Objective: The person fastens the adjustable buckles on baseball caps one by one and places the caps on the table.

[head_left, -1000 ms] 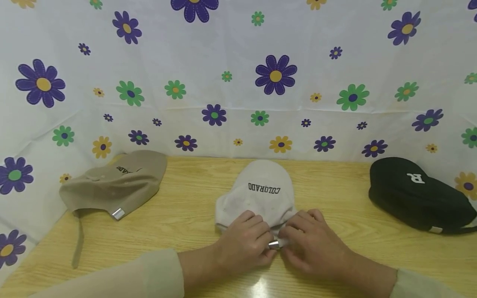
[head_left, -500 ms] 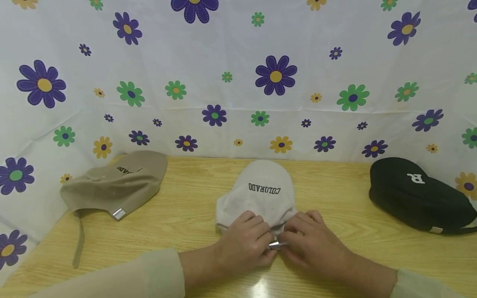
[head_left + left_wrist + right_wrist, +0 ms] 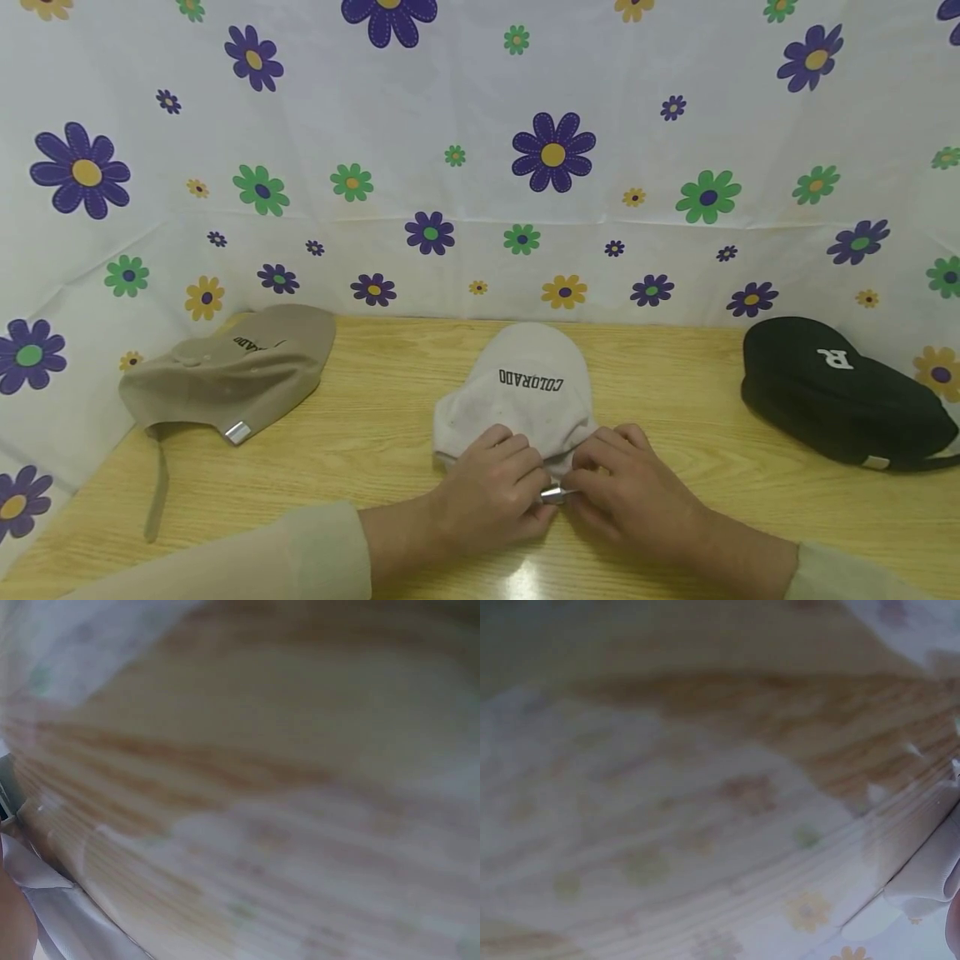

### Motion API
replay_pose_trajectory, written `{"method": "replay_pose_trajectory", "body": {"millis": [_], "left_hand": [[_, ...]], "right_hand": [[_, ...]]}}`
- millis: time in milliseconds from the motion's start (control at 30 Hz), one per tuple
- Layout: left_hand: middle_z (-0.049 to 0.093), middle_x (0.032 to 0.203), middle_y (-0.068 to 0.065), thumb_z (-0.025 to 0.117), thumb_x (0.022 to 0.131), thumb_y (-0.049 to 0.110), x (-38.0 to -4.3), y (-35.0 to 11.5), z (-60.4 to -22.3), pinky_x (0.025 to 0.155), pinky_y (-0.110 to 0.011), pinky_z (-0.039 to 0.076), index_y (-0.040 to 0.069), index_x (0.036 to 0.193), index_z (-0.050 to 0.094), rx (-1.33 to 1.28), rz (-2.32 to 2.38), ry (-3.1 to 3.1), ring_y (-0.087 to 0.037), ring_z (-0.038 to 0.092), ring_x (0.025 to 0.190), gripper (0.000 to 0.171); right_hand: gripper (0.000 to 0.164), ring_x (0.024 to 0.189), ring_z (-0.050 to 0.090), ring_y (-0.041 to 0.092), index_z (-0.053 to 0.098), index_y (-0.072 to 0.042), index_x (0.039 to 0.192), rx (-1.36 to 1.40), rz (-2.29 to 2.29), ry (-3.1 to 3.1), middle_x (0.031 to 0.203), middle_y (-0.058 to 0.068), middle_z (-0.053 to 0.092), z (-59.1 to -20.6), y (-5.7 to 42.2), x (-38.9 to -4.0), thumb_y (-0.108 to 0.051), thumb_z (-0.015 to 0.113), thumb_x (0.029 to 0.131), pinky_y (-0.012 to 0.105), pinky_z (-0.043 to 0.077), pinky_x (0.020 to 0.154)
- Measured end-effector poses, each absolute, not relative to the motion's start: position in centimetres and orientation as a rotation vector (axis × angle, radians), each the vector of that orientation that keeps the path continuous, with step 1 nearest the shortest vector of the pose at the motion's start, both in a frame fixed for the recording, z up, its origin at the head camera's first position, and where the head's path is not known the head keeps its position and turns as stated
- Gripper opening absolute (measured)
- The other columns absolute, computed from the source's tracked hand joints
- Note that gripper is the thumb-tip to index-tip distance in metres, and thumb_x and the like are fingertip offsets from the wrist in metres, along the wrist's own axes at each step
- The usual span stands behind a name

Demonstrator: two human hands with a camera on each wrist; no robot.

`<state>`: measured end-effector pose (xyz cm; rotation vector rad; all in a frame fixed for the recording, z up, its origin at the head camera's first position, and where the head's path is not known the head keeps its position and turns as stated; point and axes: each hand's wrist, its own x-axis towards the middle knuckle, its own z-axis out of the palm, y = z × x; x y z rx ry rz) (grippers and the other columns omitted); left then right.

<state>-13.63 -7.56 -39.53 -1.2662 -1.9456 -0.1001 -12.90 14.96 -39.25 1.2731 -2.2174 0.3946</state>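
Note:
A light beige baseball cap (image 3: 531, 358) lettered COLORADO lies mid-table, its lettering upside down to me. My left hand (image 3: 495, 483) grips the cap's near edge beside a small silver buckle (image 3: 552, 495). From the other side, my right hand (image 3: 626, 483) pinches the cap's back strap, its fingers bent close to the buckle. Most of the strap is hidden by the fingers. Part of the pale cap (image 3: 49, 900) and a finger show at the lower left of the left wrist view. In the right wrist view the cap (image 3: 922, 889) appears at the right edge.
On the left of the wooden table (image 3: 375, 400) lies a khaki cap (image 3: 240, 375) with its strap hanging loose. A dark green cap (image 3: 832, 400) with a white R lies on the right. Behind stands a white flowered cloth (image 3: 465, 100).
Both hands stay at the cap's back with almost no movement. Slightly less of the strap shows between the buckle and the right fingers than a second ago.

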Motion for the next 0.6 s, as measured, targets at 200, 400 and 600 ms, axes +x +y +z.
{"method": "replay_pose_trajectory", "body": {"millis": [200,400,600], "left_hand": [[0.054,0.069,0.009,0.066,0.077,0.033,-13.66,-7.56,-39.60,0.069,-0.025,0.040,0.020,0.068,0.059,-1.257,-0.098,-1.937,-0.010,0.048,0.064,0.017],[0.054,0.069,0.009,0.066,0.077,0.033,-13.68,-7.54,-39.58,0.069,-0.025,0.040,0.020,0.067,0.058,-1.255,-0.099,-1.930,-0.010,0.048,0.064,0.018],[0.053,0.068,0.009,0.066,0.077,0.033,-13.66,-7.55,-39.53,0.069,-0.026,0.040,0.020,0.067,0.058,-1.257,-0.100,-1.928,-0.010,0.047,0.063,0.019]], "right_hand": [[0.011,0.090,0.051,0.007,0.072,-0.024,0.088,1.267,0.385,-2.232,0.091,-0.013,0.056,-39.15,14.96,-12.87,-0.023,0.077,0.078,0.030,0.037,0.082],[0.011,0.089,0.050,0.007,0.071,-0.025,0.088,1.261,0.390,-2.244,0.090,-0.013,0.055,-39.10,14.98,-12.84,-0.024,0.077,0.078,0.030,0.036,0.082],[0.010,0.088,0.050,0.007,0.070,-0.025,0.086,1.253,0.388,-2.232,0.089,-0.013,0.055,-39.11,14.98,-12.85,-0.024,0.077,0.078,0.030,0.035,0.082]]}}
